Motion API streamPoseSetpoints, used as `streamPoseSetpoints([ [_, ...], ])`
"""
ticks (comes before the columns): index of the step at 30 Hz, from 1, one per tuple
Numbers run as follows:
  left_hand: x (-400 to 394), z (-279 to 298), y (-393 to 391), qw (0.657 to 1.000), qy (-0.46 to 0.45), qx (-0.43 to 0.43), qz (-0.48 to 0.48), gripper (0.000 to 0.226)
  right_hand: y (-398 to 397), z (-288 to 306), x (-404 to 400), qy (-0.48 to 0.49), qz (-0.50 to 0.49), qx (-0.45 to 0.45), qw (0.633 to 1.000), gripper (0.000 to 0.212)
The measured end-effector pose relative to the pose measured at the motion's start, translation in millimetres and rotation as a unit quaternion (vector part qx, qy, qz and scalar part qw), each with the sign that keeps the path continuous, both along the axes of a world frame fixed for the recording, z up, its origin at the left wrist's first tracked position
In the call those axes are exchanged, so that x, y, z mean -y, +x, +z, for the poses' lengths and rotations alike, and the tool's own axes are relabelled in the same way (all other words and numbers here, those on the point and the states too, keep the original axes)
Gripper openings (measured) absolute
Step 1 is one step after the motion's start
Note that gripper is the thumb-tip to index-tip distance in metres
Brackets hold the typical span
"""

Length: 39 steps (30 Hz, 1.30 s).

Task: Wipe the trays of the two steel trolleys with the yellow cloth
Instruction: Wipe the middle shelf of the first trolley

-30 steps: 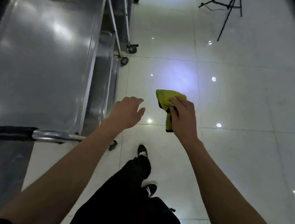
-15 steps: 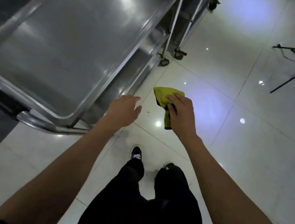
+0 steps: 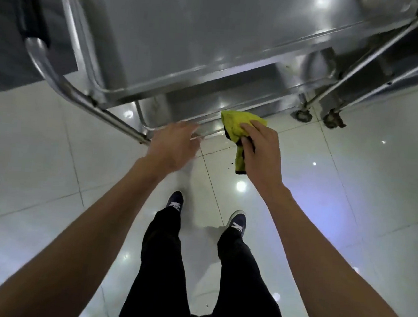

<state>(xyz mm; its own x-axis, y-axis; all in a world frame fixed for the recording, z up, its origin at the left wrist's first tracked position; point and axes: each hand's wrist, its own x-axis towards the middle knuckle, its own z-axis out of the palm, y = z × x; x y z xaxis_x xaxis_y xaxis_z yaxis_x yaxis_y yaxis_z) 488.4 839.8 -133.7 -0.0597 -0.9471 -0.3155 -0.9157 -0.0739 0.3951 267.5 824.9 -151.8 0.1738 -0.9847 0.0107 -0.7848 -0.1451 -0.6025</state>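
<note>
I am gripping the yellow cloth (image 3: 238,133) in my right hand (image 3: 261,155), off the steel trolley (image 3: 187,42), while my left hand (image 3: 173,145) is reaching out with relaxed fingers. No tray is being wiped yet; I judge everything remains.

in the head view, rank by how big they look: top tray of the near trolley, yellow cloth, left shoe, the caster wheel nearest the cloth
1. top tray
2. yellow cloth
3. left shoe, close to the cloth in apparent size, so that order is unsure
4. caster wheel
</note>
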Motion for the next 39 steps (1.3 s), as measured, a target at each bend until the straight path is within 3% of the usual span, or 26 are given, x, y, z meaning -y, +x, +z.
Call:
streamPoseSetpoints([
  [5,-32.7,-28.0,5.5,0.996,-0.015,0.002,0.088,0.036,11.6,-28.0,8.9,-0.001,0.089,0.008,0.996,0.029],
  [11,-57.1,-75.2,37.8,0.989,-0.034,0.021,0.144,0.041,40.0,-65.9,7.3,-0.036,0.119,0.024,0.992,0.029],
  [21,-55.3,-167.6,88.7,0.981,-0.106,0.049,0.152,0.034,118.0,-150.3,21.5,-0.117,0.174,0.029,0.977,0.030],
  [28,-34.9,-240.2,99.9,0.975,-0.150,0.044,0.161,0.045,157.7,-224.2,59.5,-0.151,0.200,0.065,0.966,0.029],
  [39,-4.2,-313.8,105.2,0.943,-0.241,0.158,0.168,0.032,196.2,-307.3,114.2,-0.208,0.209,0.157,0.942,0.031],
])
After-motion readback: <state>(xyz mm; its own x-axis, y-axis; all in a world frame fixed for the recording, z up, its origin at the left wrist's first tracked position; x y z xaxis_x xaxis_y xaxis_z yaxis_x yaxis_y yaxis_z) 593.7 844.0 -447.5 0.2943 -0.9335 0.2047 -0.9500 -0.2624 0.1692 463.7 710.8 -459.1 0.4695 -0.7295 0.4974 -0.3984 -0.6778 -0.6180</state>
